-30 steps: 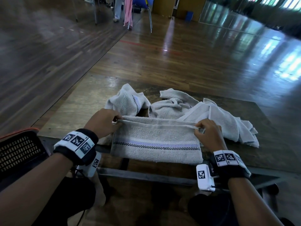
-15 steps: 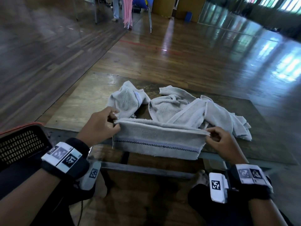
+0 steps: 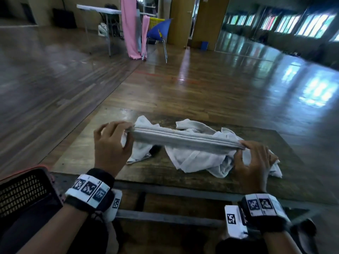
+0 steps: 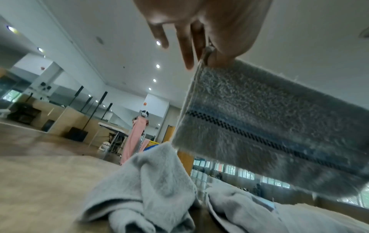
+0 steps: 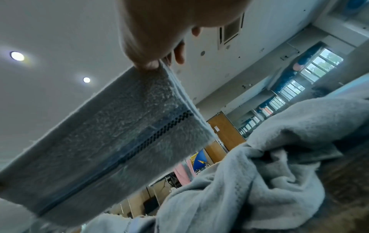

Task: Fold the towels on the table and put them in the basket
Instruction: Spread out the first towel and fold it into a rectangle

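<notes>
Above the table (image 3: 88, 158), a folded towel (image 3: 185, 141) hangs stretched between two hands.
Left hand (image 3: 110, 143) pinches its nine-o'clock corner, right hand (image 3: 253, 162) the three-o'clock one, other fingers loose. Loose towels (image 3: 198, 160) lie crumpled beneath; bare tabletop stays free at nine o'clock, the basket (image 3: 23, 191) off the table's near corner at seven. A second ago the towel draped over the near edge; now it hangs clear.

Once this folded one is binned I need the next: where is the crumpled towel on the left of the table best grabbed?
Judging by its pose, take the crumpled towel by the loose flat corner lying nearest you on the table, coming from above and the front. The rest is bunched, partly hidden behind the folded towel.
</notes>
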A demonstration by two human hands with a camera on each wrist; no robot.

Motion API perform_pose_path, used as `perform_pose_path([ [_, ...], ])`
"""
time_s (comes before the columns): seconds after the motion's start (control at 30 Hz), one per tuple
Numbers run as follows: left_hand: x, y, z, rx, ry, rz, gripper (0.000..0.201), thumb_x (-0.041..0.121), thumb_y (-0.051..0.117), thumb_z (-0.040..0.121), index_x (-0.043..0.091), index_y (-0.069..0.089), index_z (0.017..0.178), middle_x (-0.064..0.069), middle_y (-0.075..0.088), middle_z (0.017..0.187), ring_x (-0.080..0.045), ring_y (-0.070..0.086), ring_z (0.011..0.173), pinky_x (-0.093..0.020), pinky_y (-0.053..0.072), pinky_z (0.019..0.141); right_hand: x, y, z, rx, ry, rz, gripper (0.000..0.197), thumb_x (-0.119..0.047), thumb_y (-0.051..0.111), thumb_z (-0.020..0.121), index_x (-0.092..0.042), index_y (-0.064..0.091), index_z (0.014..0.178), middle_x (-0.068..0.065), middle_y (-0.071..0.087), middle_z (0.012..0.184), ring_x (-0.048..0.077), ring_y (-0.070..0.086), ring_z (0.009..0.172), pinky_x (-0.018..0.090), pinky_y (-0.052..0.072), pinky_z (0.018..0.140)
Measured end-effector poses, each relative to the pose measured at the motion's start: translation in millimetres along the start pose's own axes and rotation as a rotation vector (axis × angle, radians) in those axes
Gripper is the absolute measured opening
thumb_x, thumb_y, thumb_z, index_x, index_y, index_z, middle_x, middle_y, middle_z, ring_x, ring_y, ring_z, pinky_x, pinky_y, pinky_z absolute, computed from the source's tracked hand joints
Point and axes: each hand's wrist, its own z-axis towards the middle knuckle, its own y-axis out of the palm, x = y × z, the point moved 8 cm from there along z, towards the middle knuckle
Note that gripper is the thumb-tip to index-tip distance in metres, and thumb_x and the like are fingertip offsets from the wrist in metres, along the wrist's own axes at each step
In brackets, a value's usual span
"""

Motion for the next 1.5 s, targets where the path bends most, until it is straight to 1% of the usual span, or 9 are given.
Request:
perform_pose_path([
  [0.1, -12, 6, 0, 0.051, 0.051, 0.048, 0.014, 0.023, 0.055, 0.084, 0.023, 0.066, 0.092, 0.008, 0.067, 0.099, -0.012, 0.058, 0.096, -0.038, 0.033, 0.091, 6, 5, -4, 0.0, -0.027, -0.026, 0.021, -0.019, 0.055, 0.079, -0.017, 0.061, 0.1, 0.005, 0.064, 0.098, 0.023, 0.053, 0.096, 0.031, 0.027, 0.085],
  [0.23, -24, 53, -42, -0.325, 0.129, 0.157, 0.011, 0.027, 0.052, 0.077, 0.027, 0.063, 0.08, 0.009, 0.067, 0.087, -0.016, 0.063, 0.09, -0.038, 0.029, 0.092, 24, 43, -40, -0.361, -0.137, -0.18, 0.024, -0.029, 0.05, 0.076, -0.021, 0.062, 0.096, -0.001, 0.061, 0.093, 0.02, 0.052, 0.092, 0.031, 0.023, 0.076],
  [0.37, -36, 84, -99, -0.718, 0.119, 0.219, 0.018, 0.023, 0.063, 0.059, 0.027, 0.057, 0.075, 0.008, 0.065, 0.081, -0.017, 0.067, 0.08, -0.034, 0.028, 0.085, 31, 72, -98, -0.691, -0.334, -0.318, 0.027, -0.023, 0.076, 0.065, -0.029, 0.064, 0.088, -0.008, 0.061, 0.085, 0.019, 0.062, 0.085, 0.033, 0.026, 0.073],
  [0.53, -46, 82, -112, -0.874, 0.037, 0.144, 0.023, 0.022, 0.072, 0.066, 0.027, 0.06, 0.084, 0.009, 0.064, 0.092, -0.019, 0.064, 0.09, -0.035, 0.038, 0.084, 42, 69, -111, -0.77, -0.241, -0.312, 0.027, -0.027, 0.079, 0.069, -0.03, 0.066, 0.092, -0.01, 0.064, 0.089, 0.018, 0.062, 0.088, 0.035, 0.026, 0.073],
  [0.77, -35, 73, -108, -0.786, 0.107, 0.1, 0.021, 0.045, 0.044, 0.069, 0.029, 0.055, 0.078, 0.012, 0.057, 0.084, -0.016, 0.061, 0.087, -0.032, 0.034, 0.086, 38, 66, -106, -0.781, -0.156, -0.258, 0.022, -0.031, 0.074, 0.072, -0.026, 0.068, 0.092, -0.008, 0.062, 0.092, 0.017, 0.059, 0.094, 0.035, 0.028, 0.078],
  [1.07, -39, 80, -109, -0.821, -0.065, -0.014, 0.012, 0.019, 0.068, 0.08, 0.029, 0.064, 0.084, 0.014, 0.063, 0.091, -0.015, 0.061, 0.092, -0.032, 0.033, 0.08, 33, 82, -100, -0.829, -0.149, -0.135, 0.012, -0.018, 0.072, 0.077, -0.024, 0.069, 0.087, -0.007, 0.063, 0.089, 0.017, 0.059, 0.089, 0.03, 0.034, 0.076],
  [1.23, -33, 71, -101, -0.773, 0.007, -0.006, 0.012, 0.014, 0.071, 0.08, 0.025, 0.067, 0.083, 0.01, 0.066, 0.088, -0.02, 0.062, 0.089, -0.036, 0.039, 0.079, 34, 76, -97, -0.768, -0.186, -0.136, 0.016, -0.009, 0.073, 0.075, -0.018, 0.069, 0.087, -0.004, 0.064, 0.086, 0.021, 0.06, 0.082, 0.032, 0.038, 0.071],
  [1.33, -29, 65, -102, -0.771, 0.058, 0.005, 0.003, 0.028, 0.061, 0.078, 0.028, 0.065, 0.079, 0.013, 0.063, 0.084, -0.017, 0.061, 0.086, -0.036, 0.038, 0.082, 35, 72, -95, -0.758, -0.19, -0.165, 0.016, -0.011, 0.074, 0.074, -0.018, 0.07, 0.088, -0.003, 0.063, 0.085, 0.02, 0.057, 0.082, 0.03, 0.035, 0.07],
  [1.5, -15, 68, -95, -0.712, 0.036, -0.002, 0.026, 0.042, 0.046, 0.075, 0.025, 0.064, 0.083, 0.01, 0.061, 0.086, -0.017, 0.059, 0.087, -0.032, 0.035, 0.081, 20, 75, -88, -0.725, -0.147, -0.163, 0.018, -0.018, 0.066, 0.078, -0.02, 0.068, 0.096, -0.004, 0.059, 0.089, 0.017, 0.052, 0.087, 0.026, 0.026, 0.077],
])
